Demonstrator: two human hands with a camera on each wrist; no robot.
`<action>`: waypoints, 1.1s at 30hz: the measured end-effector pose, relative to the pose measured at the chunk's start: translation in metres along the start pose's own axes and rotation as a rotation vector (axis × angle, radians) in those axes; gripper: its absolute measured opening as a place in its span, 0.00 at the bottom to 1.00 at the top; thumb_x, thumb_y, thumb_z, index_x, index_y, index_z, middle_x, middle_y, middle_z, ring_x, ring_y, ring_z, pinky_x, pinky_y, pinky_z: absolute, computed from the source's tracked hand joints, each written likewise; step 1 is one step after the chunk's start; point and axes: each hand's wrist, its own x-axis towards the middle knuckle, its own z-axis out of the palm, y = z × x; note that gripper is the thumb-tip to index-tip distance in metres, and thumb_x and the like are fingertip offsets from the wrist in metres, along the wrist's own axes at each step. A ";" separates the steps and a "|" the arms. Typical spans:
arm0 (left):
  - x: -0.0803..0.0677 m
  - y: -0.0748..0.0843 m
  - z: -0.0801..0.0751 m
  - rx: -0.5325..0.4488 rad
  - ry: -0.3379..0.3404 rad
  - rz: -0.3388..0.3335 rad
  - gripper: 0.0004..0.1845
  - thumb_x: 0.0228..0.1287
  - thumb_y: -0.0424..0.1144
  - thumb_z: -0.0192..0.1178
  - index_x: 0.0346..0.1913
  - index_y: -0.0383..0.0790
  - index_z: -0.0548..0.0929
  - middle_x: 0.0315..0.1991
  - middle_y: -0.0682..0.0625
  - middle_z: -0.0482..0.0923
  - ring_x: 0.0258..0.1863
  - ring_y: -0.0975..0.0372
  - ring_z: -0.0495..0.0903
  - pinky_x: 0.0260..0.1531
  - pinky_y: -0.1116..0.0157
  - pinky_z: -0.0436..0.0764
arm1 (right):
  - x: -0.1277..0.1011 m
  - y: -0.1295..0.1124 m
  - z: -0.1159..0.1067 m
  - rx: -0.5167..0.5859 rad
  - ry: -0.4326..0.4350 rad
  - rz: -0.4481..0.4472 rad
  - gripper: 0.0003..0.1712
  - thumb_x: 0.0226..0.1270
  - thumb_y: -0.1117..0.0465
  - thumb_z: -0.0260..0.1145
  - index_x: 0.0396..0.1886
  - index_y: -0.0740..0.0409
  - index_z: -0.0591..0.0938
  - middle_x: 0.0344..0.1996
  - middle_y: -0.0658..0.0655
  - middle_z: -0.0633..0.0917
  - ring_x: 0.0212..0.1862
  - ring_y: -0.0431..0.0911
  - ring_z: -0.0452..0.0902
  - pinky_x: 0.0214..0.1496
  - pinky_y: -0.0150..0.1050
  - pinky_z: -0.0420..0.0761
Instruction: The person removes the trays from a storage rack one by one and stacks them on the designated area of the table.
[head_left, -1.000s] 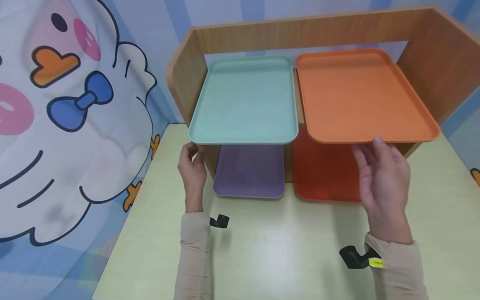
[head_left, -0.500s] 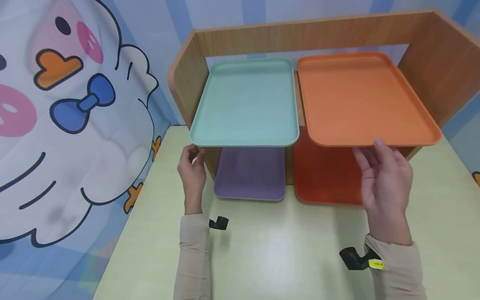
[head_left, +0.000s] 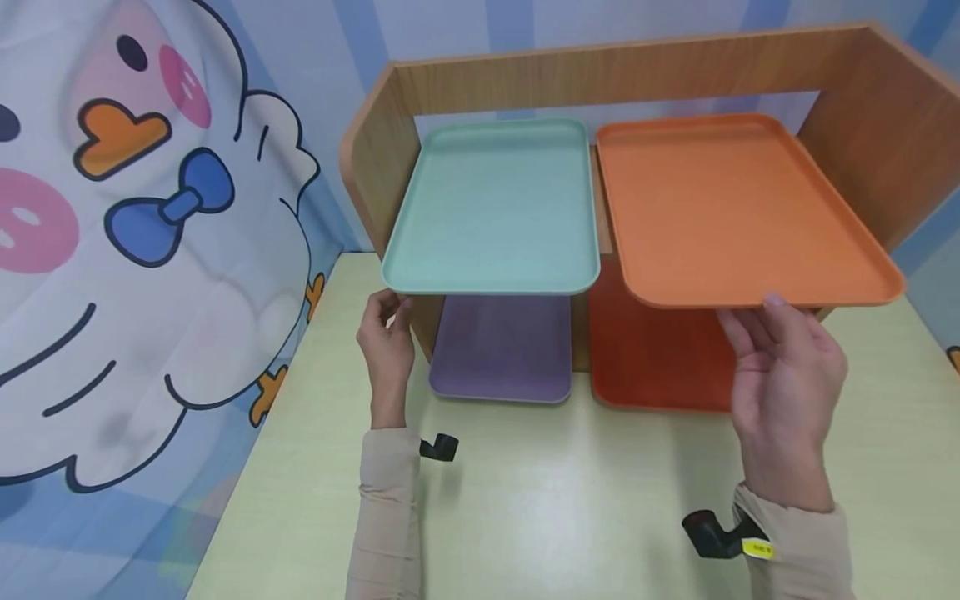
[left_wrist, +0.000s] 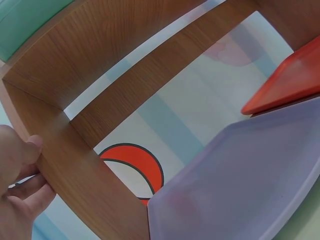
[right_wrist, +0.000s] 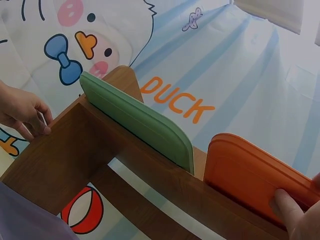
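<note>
Orange tray (head_left: pixel 750 208) sitting in upper right of frame at wooden shelf (head_left: pixel 637 73), front edge reaching lower than green tray's (head_left: pixel 495 208) beside it. Holding tray level, supporting front edge from beneath, probably serving best; bracing shelf likely helping. Right hand (head_left: pixel 789 408) pinching tray's front edge near lower middle, thumb above, fingers below, grip narrow. Left hand (head_left: pixel 387 358) gripping side panel (left_wrist: pixel 90 175) closely, below green tray.
</note>
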 end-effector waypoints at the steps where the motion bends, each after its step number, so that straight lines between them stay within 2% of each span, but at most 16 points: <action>1: 0.001 0.000 0.000 -0.003 -0.001 0.004 0.12 0.69 0.39 0.55 0.52 0.39 0.76 0.48 0.47 0.79 0.53 0.59 0.78 0.53 0.65 0.80 | -0.001 -0.001 0.000 0.004 0.004 0.000 0.11 0.60 0.76 0.64 0.40 0.80 0.76 0.48 0.72 0.82 0.48 0.60 0.82 0.49 0.50 0.80; 4: 0.002 0.001 0.003 -0.005 0.002 0.010 0.12 0.69 0.38 0.55 0.51 0.38 0.76 0.48 0.47 0.79 0.52 0.58 0.78 0.53 0.65 0.80 | -0.003 -0.003 0.001 0.009 -0.004 -0.022 0.10 0.60 0.76 0.64 0.39 0.82 0.76 0.46 0.73 0.82 0.47 0.61 0.82 0.48 0.51 0.81; 10: 0.006 0.005 0.008 0.030 0.009 0.031 0.12 0.69 0.38 0.54 0.51 0.37 0.76 0.48 0.45 0.79 0.52 0.58 0.79 0.52 0.67 0.80 | -0.009 -0.007 0.002 0.004 -0.034 -0.062 0.14 0.61 0.76 0.63 0.44 0.84 0.75 0.46 0.73 0.82 0.47 0.62 0.82 0.49 0.51 0.80; 19: 0.005 0.005 0.013 0.038 0.033 0.033 0.11 0.70 0.37 0.54 0.51 0.37 0.76 0.47 0.45 0.79 0.51 0.58 0.79 0.51 0.66 0.81 | -0.013 -0.010 0.004 0.005 -0.052 -0.091 0.09 0.61 0.77 0.62 0.37 0.84 0.75 0.41 0.74 0.83 0.44 0.62 0.83 0.46 0.51 0.82; 26: 0.001 0.004 0.015 0.044 0.070 0.052 0.11 0.70 0.37 0.54 0.50 0.36 0.76 0.46 0.45 0.79 0.50 0.57 0.80 0.49 0.63 0.81 | -0.017 -0.013 0.003 0.024 -0.050 -0.081 0.04 0.62 0.79 0.59 0.29 0.82 0.76 0.36 0.73 0.84 0.39 0.61 0.85 0.40 0.50 0.85; 30: -0.002 0.003 0.015 0.045 0.074 0.047 0.11 0.70 0.38 0.54 0.50 0.36 0.76 0.45 0.45 0.79 0.49 0.57 0.80 0.48 0.61 0.82 | -0.019 -0.016 -0.001 0.023 -0.033 -0.086 0.04 0.62 0.79 0.58 0.28 0.81 0.75 0.36 0.74 0.84 0.39 0.61 0.85 0.39 0.51 0.85; 33: -0.004 0.003 0.016 0.061 0.075 0.047 0.11 0.70 0.38 0.54 0.50 0.36 0.76 0.45 0.45 0.79 0.49 0.57 0.80 0.49 0.62 0.82 | -0.020 -0.019 -0.006 0.030 -0.028 -0.088 0.04 0.63 0.80 0.55 0.28 0.80 0.74 0.33 0.73 0.84 0.37 0.61 0.85 0.38 0.51 0.86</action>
